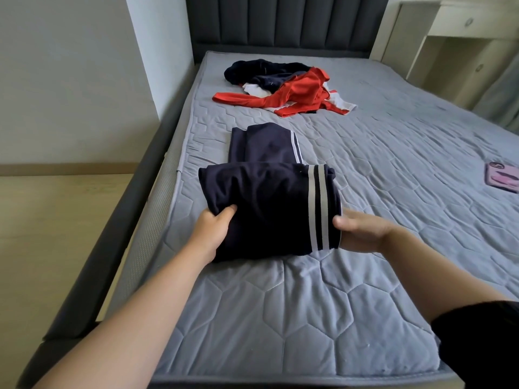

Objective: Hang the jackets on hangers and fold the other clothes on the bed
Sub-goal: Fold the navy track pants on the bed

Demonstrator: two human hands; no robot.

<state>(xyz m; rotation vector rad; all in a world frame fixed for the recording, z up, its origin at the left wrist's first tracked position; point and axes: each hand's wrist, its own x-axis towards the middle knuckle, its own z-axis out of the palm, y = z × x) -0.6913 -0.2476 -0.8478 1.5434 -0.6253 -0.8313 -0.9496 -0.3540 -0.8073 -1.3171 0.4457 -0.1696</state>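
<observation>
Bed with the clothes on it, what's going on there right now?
A person is folding navy striped trousers on the mattress. The left hand grips the folded part's left edge, the right hand holds its striped edge. A heap of red, white and navy clothes lies unfolded nearer the headboard.

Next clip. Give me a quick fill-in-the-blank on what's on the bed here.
The left hand and right hand hold navy trousers with ___ pale side stripes.
The unfolded pile near the headboard is navy, white and ___.
The phone at the right edge of the mattress is ___.
Missing: two; red; pink.
</observation>
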